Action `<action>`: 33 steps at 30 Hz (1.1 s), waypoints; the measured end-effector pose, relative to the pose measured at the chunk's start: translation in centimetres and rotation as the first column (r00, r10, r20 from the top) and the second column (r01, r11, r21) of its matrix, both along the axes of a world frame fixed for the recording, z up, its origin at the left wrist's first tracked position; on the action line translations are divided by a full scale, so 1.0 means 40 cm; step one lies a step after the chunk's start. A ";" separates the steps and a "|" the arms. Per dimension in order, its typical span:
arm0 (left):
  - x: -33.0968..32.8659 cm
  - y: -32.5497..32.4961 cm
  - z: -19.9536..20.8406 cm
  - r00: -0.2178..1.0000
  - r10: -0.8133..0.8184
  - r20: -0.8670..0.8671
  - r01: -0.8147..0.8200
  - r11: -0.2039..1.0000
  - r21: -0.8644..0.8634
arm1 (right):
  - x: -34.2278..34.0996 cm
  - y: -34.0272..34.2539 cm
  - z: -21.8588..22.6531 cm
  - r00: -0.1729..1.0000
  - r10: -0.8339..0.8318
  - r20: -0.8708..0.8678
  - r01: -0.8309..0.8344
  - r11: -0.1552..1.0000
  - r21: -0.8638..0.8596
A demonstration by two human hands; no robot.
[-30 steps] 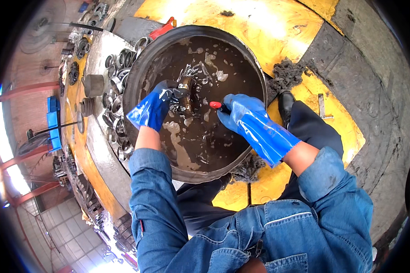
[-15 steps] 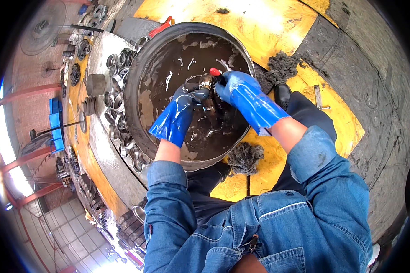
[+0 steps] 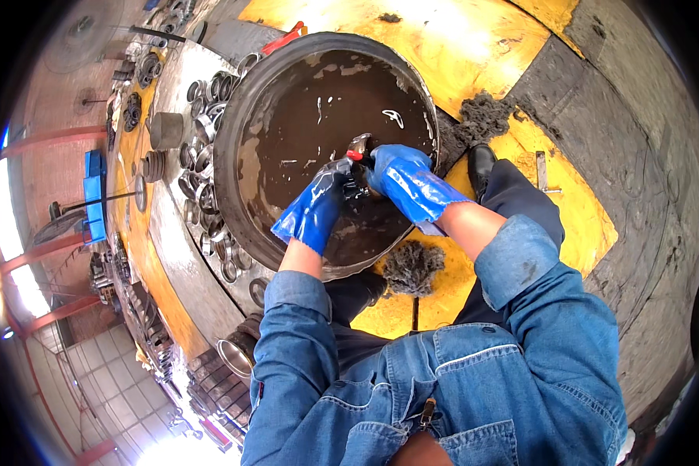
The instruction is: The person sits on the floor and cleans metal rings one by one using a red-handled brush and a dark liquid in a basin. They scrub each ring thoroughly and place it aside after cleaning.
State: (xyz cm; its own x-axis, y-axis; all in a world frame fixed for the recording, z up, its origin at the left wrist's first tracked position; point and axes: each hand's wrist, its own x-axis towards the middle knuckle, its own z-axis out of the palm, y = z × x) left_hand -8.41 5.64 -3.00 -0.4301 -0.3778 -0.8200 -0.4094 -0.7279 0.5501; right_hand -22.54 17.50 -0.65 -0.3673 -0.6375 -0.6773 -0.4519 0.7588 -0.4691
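Observation:
A wide round basin (image 3: 229, 155) of dark, murky liquid (image 3: 311, 101) lies in front of me. Both my hands are over it in long blue rubber gloves. My left hand (image 3: 322, 198), its glove fingers dark and wet, is closed round a shiny wet metal part (image 3: 359, 142), which looks like a ring; the fingers cover most of it. Right against it, my right hand (image 3: 396, 169) is closed on a red-tipped tool (image 3: 355, 155). Only the tool's red end shows, so its working end is hidden.
Many metal rings (image 3: 203, 159) crowd the surface left of the basin, near a grey cylinder (image 3: 166, 130). A red-handled object (image 3: 286, 37) lies behind the rim. Clumps of grey fibre (image 3: 413, 268) lie on the yellow floor sheet (image 3: 575, 202), beside a metal hammer-like tool (image 3: 543, 171).
Both hands have tilted and drawn closer together over the basin. The metal part has turned in the left hand, and the red tip has dropped lower and nearer to it.

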 end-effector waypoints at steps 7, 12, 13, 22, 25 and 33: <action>0.039 -0.075 -0.175 0.871 -0.377 0.314 0.478 0.509 -0.716 | 0.002 0.001 0.041 1.000 -0.014 -0.022 0.014 1.000 -0.014; -0.033 -0.063 -0.217 0.990 0.140 0.025 -0.130 0.962 -0.239 | -0.010 0.005 0.030 0.998 -0.006 -0.066 0.004 1.000 -0.022; -0.057 -0.043 -0.200 0.977 0.213 0.030 -0.204 0.963 -0.178 | -0.015 0.012 0.024 0.996 -0.013 -0.085 0.009 0.999 -0.044; -0.031 0.004 -0.169 0.800 -0.340 0.494 0.599 0.493 -0.630 | -0.028 0.022 0.047 0.993 -0.015 -0.115 0.012 0.999 -0.030; -0.016 0.013 -0.151 0.691 -0.421 0.588 0.703 0.203 -0.682 | -0.029 0.022 0.046 0.996 -0.008 -0.085 0.006 1.000 -0.023; -0.005 -0.016 -0.154 0.684 -0.471 0.557 0.697 0.197 -0.690 | -0.012 0.017 0.055 0.997 0.007 -0.077 -0.012 0.998 -0.060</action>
